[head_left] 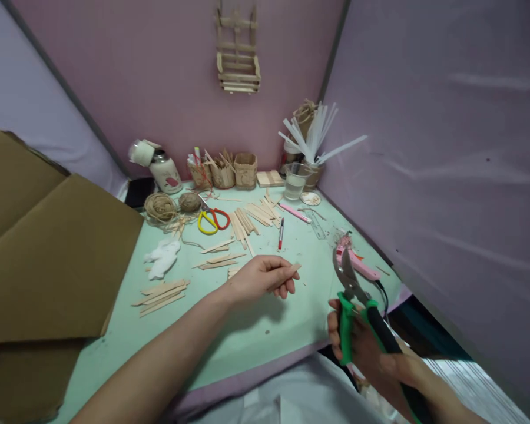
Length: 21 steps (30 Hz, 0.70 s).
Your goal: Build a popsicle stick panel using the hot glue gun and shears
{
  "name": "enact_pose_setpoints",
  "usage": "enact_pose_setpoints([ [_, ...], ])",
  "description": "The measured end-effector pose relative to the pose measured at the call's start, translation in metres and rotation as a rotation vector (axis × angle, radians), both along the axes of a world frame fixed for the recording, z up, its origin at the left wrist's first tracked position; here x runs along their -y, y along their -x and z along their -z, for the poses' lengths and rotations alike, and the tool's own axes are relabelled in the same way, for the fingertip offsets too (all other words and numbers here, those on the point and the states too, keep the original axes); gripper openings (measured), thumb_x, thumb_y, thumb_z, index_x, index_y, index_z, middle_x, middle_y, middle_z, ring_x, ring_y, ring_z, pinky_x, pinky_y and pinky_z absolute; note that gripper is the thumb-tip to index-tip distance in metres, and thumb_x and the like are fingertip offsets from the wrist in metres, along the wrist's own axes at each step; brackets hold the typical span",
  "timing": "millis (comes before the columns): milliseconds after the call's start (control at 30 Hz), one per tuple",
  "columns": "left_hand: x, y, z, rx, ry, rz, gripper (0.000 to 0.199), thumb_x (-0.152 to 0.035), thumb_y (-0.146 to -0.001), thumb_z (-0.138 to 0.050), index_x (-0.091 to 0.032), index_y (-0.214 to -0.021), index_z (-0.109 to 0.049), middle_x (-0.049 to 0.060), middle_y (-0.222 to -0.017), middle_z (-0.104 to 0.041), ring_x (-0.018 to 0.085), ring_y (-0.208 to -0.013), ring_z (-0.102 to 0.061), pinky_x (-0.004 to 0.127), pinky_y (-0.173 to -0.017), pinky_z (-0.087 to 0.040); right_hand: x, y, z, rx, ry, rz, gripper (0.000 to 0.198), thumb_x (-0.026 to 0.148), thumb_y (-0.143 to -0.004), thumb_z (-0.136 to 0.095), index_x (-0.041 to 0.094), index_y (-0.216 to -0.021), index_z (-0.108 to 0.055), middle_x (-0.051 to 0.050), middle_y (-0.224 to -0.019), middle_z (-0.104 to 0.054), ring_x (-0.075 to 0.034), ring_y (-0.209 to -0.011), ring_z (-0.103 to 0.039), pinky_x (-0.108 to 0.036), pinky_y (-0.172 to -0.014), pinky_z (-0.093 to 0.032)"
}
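Left hand (260, 278) is pinching a short wooden stick (291, 271) between thumb and fingertips, its tip poking out to the right just above the green worktop (265, 335). Trimmed and whole sticks (161, 293) are lying left of that hand, so some cutting looks done, with this piece uncut. Right hand (371, 347) is gripping the green-handled shears (351, 288), blades parted and pointing up, near the stick but apart from it.

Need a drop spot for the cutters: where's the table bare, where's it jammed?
Bare: the near table edge between the left hand and the right hand holding the shears; also the strip between the stick pile and the cardboard. Crowded: the back, around the scissors, twine and loose sticks.
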<state>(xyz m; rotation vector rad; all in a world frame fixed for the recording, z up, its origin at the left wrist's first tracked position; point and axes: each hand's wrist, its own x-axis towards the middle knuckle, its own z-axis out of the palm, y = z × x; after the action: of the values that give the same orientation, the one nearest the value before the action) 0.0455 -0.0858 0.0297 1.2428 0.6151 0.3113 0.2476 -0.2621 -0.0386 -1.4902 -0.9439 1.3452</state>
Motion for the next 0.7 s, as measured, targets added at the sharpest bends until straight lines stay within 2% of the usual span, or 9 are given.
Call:
enact_pose_setpoints([
  [67,-0.002,0.013,0.004,-0.005,0.021,-0.076,0.053,-0.064,-0.067,-0.072,-0.013,-0.080,-0.065,0.001,-0.068,-0.065,0.007,-0.055,-0.054,0.021,-0.055,-0.039,-0.028,0.014,0.003,-0.201,-0.056,0.012,0.073,0.073,-0.073,-0.043,0.025,-0.129,-0.050,-0.015,-0.106,-0.062,-0.030,-0.083,-0.064,-0.044,-0.068,-0.051],
  [100,-0.003,0.019,0.007,-0.004,0.029,-0.116,0.052,-0.063,-0.067,-0.073,-0.013,-0.081,-0.065,0.001,-0.069,-0.065,0.007,-0.055,-0.054,0.020,-0.057,-0.040,-0.040,0.021,0.002,-0.261,-0.078,0.023,0.075,0.069,-0.068,-0.052,0.025,-0.129,-0.048,-0.014,-0.108,-0.060,-0.030,-0.086,-0.063,-0.045,-0.071,-0.050],
  [200,-0.009,0.035,0.018,0.004,0.012,-0.221,0.048,-0.059,-0.071,-0.073,-0.013,-0.084,-0.066,0.002,-0.071,-0.065,0.007,-0.058,-0.055,0.021,-0.060,-0.043,-0.063,0.037,-0.010,-0.200,-0.123,0.064,0.069,0.049,-0.067,-0.059,0.023,-0.129,-0.044,-0.012,-0.113,-0.056,-0.029,-0.094,-0.059,-0.043,-0.080,-0.048],
  [300,-0.018,0.054,0.022,-0.045,-0.077,-0.303,0.046,-0.058,-0.074,-0.070,-0.013,-0.083,-0.065,0.002,-0.071,-0.065,0.007,-0.056,-0.052,0.020,-0.057,-0.041,-0.074,0.045,-0.025,0.107,-0.131,0.064,0.055,0.044,-0.074,-0.053,0.023,-0.124,-0.045,-0.009,-0.110,-0.057,-0.027,-0.099,-0.056,-0.041,-0.085,-0.046],
  [400,-0.024,0.079,0.016,-0.143,-0.266,-0.396,0.043,-0.056,-0.077,-0.068,-0.013,-0.080,-0.065,0.003,-0.071,-0.064,0.008,-0.057,-0.050,0.021,-0.056,-0.040,-0.082,0.045,-0.031,0.503,-0.137,0.041,0.064,0.047,-0.073,-0.052,0.020,-0.130,-0.039,-0.009,-0.111,-0.056,-0.028,-0.099,-0.056,-0.042,-0.088,-0.045],
  [467,-0.026,0.098,0.009,-0.206,-0.373,-0.480,0.039,-0.053,-0.079,-0.066,-0.014,-0.080,-0.066,0.002,-0.072,-0.064,0.009,-0.061,-0.051,0.022,-0.060,-0.041,-0.087,0.043,-0.028,0.732,-0.139,0.044,0.074,0.047,-0.069,-0.053,0.014,-0.133,-0.036,-0.014,-0.114,-0.054,-0.029,-0.098,-0.056,-0.044,-0.087,-0.046],
  [533,-0.026,0.117,0.004,-0.264,-0.438,-0.555,0.035,-0.051,-0.079,-0.065,-0.016,-0.078,-0.066,0.001,-0.071,-0.063,0.011,-0.065,-0.052,0.023,-0.064,-0.042,-0.092,0.042,-0.020,0.901,-0.156,0.031,0.074,0.046,-0.067,-0.054,0.010,-0.130,-0.040,-0.017,-0.113,-0.054,-0.032,-0.099,-0.056,-0.046,-0.088,-0.046],
  [700,-0.023,0.145,0.006,-0.343,-0.545,-0.645,0.028,-0.044,-0.079,-0.063,-0.016,-0.076,-0.067,0.004,-0.083,-0.064,0.014,-0.077,-0.056,0.025,-0.073,-0.044,-0.099,0.041,-0.001,1.092,-0.167,-0.018,0.069,0.043,-0.067,-0.055,0.008,-0.125,-0.045,-0.020,-0.104,-0.057,-0.036,-0.098,-0.057,-0.047,-0.085,-0.048],
])
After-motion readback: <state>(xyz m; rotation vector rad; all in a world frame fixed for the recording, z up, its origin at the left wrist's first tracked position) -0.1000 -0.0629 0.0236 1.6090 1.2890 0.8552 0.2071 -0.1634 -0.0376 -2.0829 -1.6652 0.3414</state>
